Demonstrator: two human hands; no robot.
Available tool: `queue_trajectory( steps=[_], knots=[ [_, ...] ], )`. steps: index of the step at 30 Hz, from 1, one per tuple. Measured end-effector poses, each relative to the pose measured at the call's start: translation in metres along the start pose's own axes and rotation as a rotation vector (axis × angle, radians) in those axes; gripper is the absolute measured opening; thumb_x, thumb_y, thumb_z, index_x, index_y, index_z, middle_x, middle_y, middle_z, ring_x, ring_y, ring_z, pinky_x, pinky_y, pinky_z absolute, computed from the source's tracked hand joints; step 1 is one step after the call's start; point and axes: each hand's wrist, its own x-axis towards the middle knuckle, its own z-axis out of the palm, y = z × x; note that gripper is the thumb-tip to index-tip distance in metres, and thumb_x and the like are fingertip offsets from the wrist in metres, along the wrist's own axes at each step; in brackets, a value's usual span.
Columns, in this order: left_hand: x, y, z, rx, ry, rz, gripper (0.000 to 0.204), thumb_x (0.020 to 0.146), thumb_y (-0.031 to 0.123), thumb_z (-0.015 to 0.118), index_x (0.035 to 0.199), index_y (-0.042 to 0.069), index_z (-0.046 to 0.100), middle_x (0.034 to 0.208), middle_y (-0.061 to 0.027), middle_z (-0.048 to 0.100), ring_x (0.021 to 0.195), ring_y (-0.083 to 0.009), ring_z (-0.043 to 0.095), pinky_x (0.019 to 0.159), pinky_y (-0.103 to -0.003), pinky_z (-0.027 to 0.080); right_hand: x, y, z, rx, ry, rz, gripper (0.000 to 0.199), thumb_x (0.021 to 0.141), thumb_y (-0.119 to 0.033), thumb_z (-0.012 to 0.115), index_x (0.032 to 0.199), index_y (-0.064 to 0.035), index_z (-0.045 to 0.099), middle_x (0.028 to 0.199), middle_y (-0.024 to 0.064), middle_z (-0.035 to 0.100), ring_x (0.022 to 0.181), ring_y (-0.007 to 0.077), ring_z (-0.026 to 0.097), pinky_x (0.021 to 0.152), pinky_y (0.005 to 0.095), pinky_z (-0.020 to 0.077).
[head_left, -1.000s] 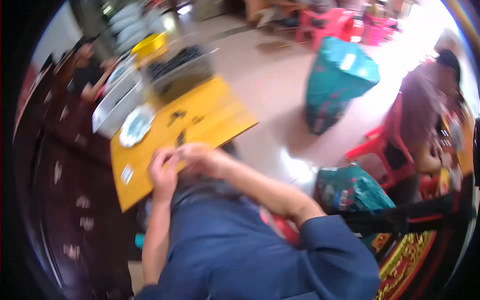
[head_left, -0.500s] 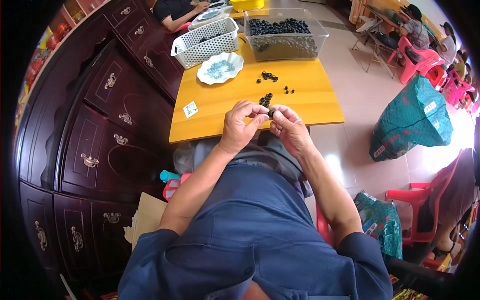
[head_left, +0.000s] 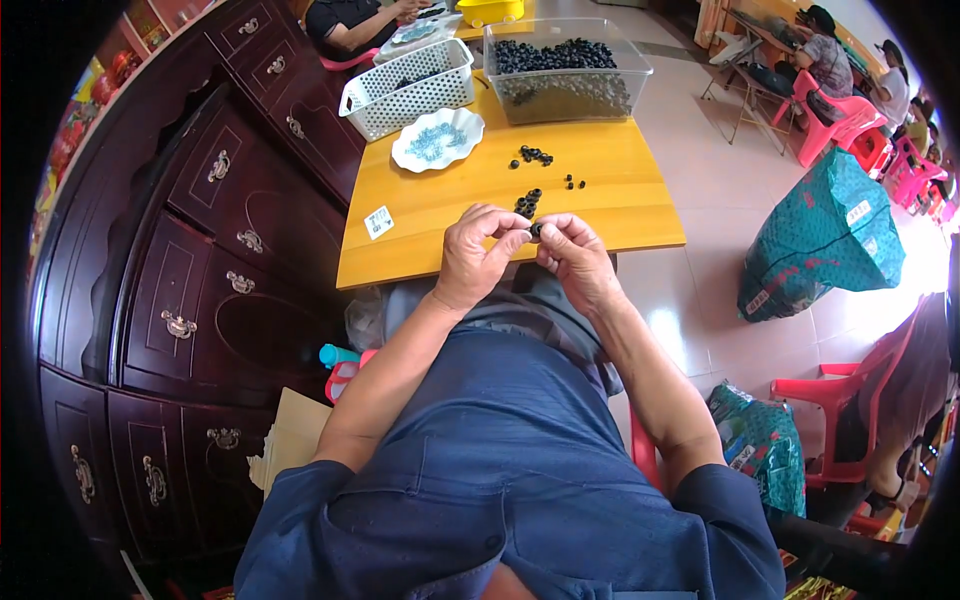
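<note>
Over the near edge of the yellow table (head_left: 430, 205), my left hand (head_left: 475, 255) and my right hand (head_left: 578, 262) meet at the fingertips. Thumb and forefinger of the right pinch a small black ring-shaped part (head_left: 536, 231). Left thumb and forefinger are closed together against its side; anything tiny between them is too small to make out. Just beyond my fingers lies a small pile of black parts (head_left: 528, 202). Farther off are a loose cluster of parts (head_left: 533, 156) and a few single parts (head_left: 575, 183). A white scalloped plate (head_left: 403, 153) holds small pale bluish pieces.
A clear bin (head_left: 640, 75) full of black parts and a white perforated basket (head_left: 400, 118) stand at the table's far side. Dark drawers (head_left: 180, 280) line the left. Teal bags (head_left: 815, 240) and red chairs (head_left: 840, 400) stand right. Other people sit farther away.
My hands stay together at the black part, with only a slight shift of the fingers. The whole view has moved a little; nothing on the table has visibly moved.
</note>
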Motion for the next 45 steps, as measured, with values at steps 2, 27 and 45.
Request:
queue_trajectory(
  steps=[2,27,45],
  knots=[
    [0.000,0.000,0.000,0.001,0.000,0.001,0.009,0.086,0.005,0.076,0.092,0.001,0.070,0.085,-0.0055,0.068,0.080,-0.0163,0.063,0.074,-0.029,0.050,0.000,0.000,0.000,0.007,0.002,0.005,0.012,0.098,-0.015,0.067,0.108,-0.0084,0.065,0.092,-0.0010,0.066,0.076,0.0080,0.061,0.073,0.0235,0.0526],
    [0.005,-0.001,-0.022,-0.375,-0.390,-0.255,0.027,0.088,0.013,0.078,0.113,0.003,0.072,0.099,-0.0013,0.067,0.091,-0.0094,0.062,0.080,-0.024,0.052,-0.004,-0.006,0.002,0.017,-0.155,-0.002,0.021,0.095,-0.017,0.071,0.107,-0.0101,0.055,0.089,0.0004,0.064,0.078,0.0087,0.060,0.072,0.0225,0.0499],
    [0.005,0.018,-0.017,-0.063,-0.200,0.103,0.020,0.083,0.011,0.079,0.099,0.001,0.072,0.085,-0.0091,0.067,0.079,-0.0219,0.064,0.075,-0.030,0.051,-0.016,-0.012,0.019,0.025,-0.124,-0.059,0.016,0.095,-0.015,0.072,0.097,-0.0103,0.057,0.084,-0.0010,0.064,0.075,0.0074,0.060,0.069,0.0216,0.0473]
  ],
)
